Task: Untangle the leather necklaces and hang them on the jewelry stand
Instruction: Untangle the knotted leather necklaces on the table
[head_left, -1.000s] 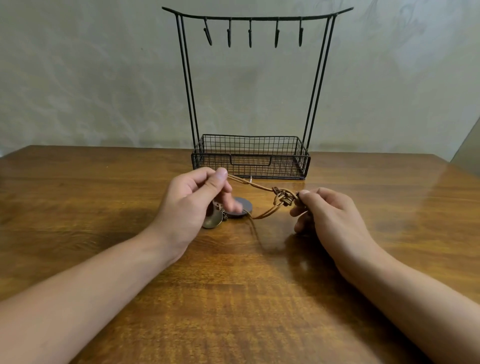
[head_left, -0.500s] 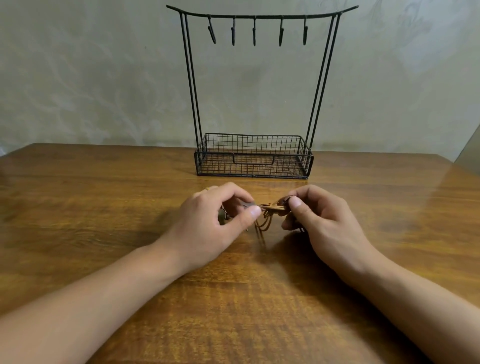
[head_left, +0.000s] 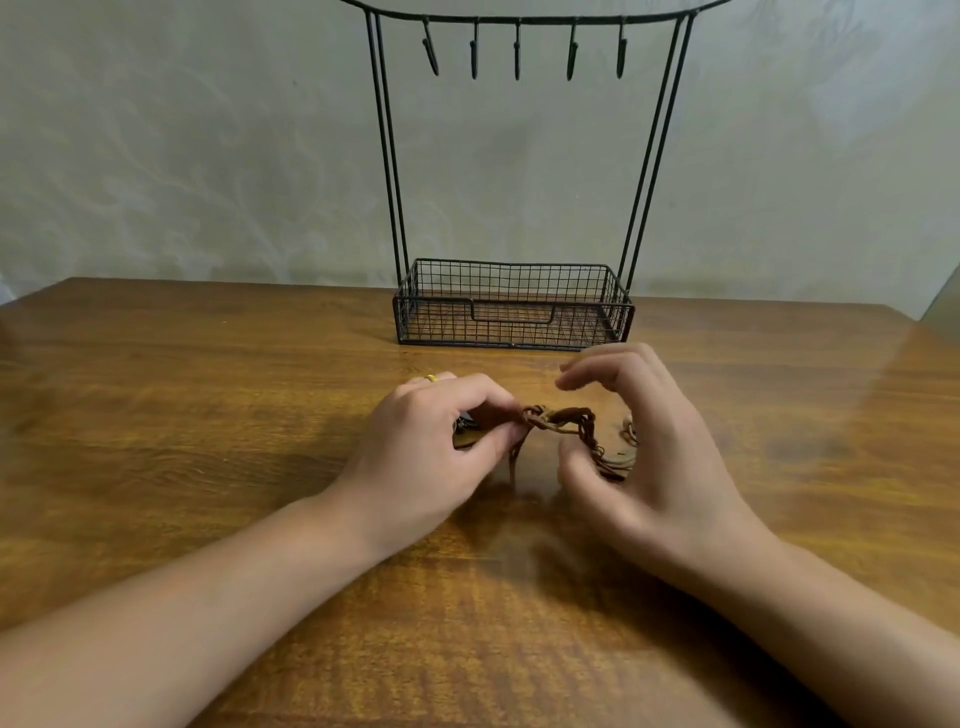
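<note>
A knotted bundle of brown leather necklaces (head_left: 563, 421) lies between my hands, just above the wooden table (head_left: 208, 415). My left hand (head_left: 436, 447) pinches the left end of the tangle between thumb and forefinger; pendants are mostly hidden under its fingers. My right hand (head_left: 644, 447) curves around the right end with fingers and thumb spread apart, and more cord loops (head_left: 618, 457) show inside its palm. The black wire jewelry stand (head_left: 514, 306) rises behind, its several hooks (head_left: 517, 49) bare.
The stand's mesh basket base holds nothing and sits close behind my hands. A pale wall stands behind the table. The table's far right corner ends near the frame's right edge.
The cords that were stretched taut between my hands are now bunched. My right hand has let go of its pinch and spread its fingers. The view has come closer to the stand.
</note>
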